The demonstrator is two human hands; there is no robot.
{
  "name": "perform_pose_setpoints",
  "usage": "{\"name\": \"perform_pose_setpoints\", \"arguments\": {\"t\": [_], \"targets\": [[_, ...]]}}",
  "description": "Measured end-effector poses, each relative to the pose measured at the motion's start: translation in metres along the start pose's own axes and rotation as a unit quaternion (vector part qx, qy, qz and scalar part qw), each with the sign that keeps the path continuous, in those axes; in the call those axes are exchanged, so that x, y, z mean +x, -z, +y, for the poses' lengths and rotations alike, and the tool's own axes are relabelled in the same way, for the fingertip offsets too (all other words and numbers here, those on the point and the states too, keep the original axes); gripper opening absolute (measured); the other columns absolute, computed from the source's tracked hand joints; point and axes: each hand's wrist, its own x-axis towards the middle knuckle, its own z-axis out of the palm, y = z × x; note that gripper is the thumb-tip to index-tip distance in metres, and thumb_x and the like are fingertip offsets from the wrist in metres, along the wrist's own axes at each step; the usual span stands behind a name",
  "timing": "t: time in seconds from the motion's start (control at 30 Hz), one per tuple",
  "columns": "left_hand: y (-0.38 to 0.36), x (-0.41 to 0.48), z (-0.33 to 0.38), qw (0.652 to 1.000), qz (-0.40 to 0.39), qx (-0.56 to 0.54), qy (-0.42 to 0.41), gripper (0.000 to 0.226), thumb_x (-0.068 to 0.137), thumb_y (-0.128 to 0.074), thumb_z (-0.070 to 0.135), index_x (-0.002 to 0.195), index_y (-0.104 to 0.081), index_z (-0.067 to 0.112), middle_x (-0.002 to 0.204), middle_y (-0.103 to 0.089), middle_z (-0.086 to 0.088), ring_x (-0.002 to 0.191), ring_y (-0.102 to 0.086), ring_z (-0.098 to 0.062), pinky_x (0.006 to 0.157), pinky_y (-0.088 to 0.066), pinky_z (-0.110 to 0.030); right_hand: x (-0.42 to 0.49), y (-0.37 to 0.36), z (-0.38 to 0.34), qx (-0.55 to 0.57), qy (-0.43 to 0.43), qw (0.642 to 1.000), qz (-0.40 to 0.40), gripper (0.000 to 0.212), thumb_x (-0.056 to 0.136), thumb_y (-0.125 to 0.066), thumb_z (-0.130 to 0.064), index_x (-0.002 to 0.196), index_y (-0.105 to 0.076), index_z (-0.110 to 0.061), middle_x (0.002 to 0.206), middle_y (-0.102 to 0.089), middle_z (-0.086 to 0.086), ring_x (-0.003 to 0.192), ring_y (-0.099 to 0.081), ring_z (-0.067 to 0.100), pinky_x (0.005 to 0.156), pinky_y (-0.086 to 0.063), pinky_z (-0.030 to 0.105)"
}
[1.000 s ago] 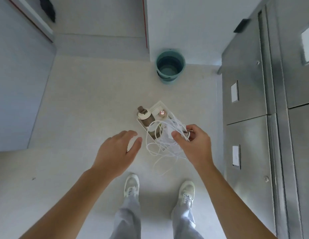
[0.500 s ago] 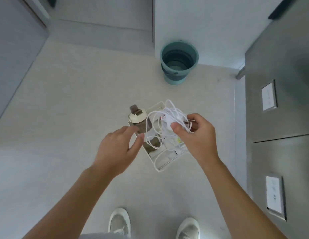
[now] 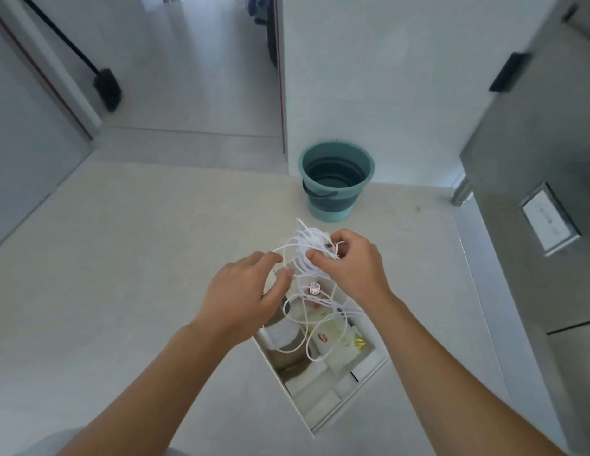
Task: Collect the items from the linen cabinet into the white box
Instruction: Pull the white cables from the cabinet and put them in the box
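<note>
I'm looking straight down over both arms at a pale floor [image 3: 129,258]. My right hand [image 3: 349,268] grips a tangled bundle of white cord [image 3: 307,248], fingers [image 3: 336,246] curled round the wad and the thumb pressed against its near side. Loose loops spill down from the bundle, and a small clear plug [image 3: 314,288] dangles among them.

My left hand [image 3: 244,297] is just beside the right, fingers bent, with one strand running between thumb and forefinger. I cannot tell whether it actually pinches that strand or only brushes it.

The cord hangs directly above the white box [image 3: 349,397], which sits on the floor below my hands, turned cornerwise to me. The lowest loops drop inside its rim. In the box I can make out a brown bottle [image 3: 287,343] with a pale top, partly hidden by my left hand, and a white packet [image 3: 333,350] with a small red label beside it.

A teal bucket [image 3: 336,179] stands at the far edge of the floor, against the wall corner. The cabinet [image 3: 534,153], grey metal, fills the right side. A black broom [image 3: 106,87] leans at the far left.
</note>
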Motion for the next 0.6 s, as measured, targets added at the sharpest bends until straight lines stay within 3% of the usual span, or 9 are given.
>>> {"name": "perform_pose_setpoints", "arguments": {"t": [0.2,0.3,0.43,0.6], "targets": [[-0.001,-0.010,-0.014,0.999,-0.037,0.016,0.004,0.050,0.096,-0.025,0.060,0.122,-0.056,0.031,0.115,-0.063,0.010,0.095,-0.062,-0.014,0.076,-0.042,-0.030,-0.012,0.016,-0.010,-0.054,0.020,0.998,0.003,0.041,0.077,-0.082,-0.056,0.102,-0.066,-0.027,0.079,-0.068,-0.014,0.069,-0.065,0.005,0.060,-0.050,0.022],[0.003,-0.004,-0.015,1.000,-0.023,0.012,-0.005,0.055,0.094,-0.021,0.061,0.121,-0.057,0.029,0.112,-0.064,0.008,0.095,-0.060,-0.016,0.079,-0.045,-0.033,-0.011,0.035,-0.017,-0.054,0.044,0.997,0.037,0.045,0.075,-0.084,-0.054,0.107,-0.069,-0.025,0.086,-0.069,-0.013,0.074,-0.066,0.002,0.065,-0.056,0.022],[0.007,0.006,-0.006,1.000,-0.017,0.016,-0.015,0.052,0.098,-0.025,0.057,0.128,-0.055,0.027,0.122,-0.063,0.006,0.101,-0.060,-0.018,0.084,-0.045,-0.034,-0.015,0.051,-0.024,-0.031,0.061,0.994,0.088,0.038,0.075,-0.086,-0.052,0.097,-0.065,-0.030,0.081,-0.069,-0.016,0.073,-0.069,0.006,0.064,-0.059,0.028],[-0.001,0.002,-0.007,0.999,-0.026,0.030,-0.032,0.056,0.095,-0.021,0.060,0.125,-0.056,0.028,0.117,-0.064,0.008,0.099,-0.061,-0.016,0.081,-0.044,-0.030,-0.031,0.045,-0.008,-0.026,0.022,0.997,0.072,0.036,0.077,-0.086,-0.048,0.095,-0.063,-0.028,0.078,-0.068,-0.016,0.066,-0.063,0.004,0.059,-0.047,0.021]]}}
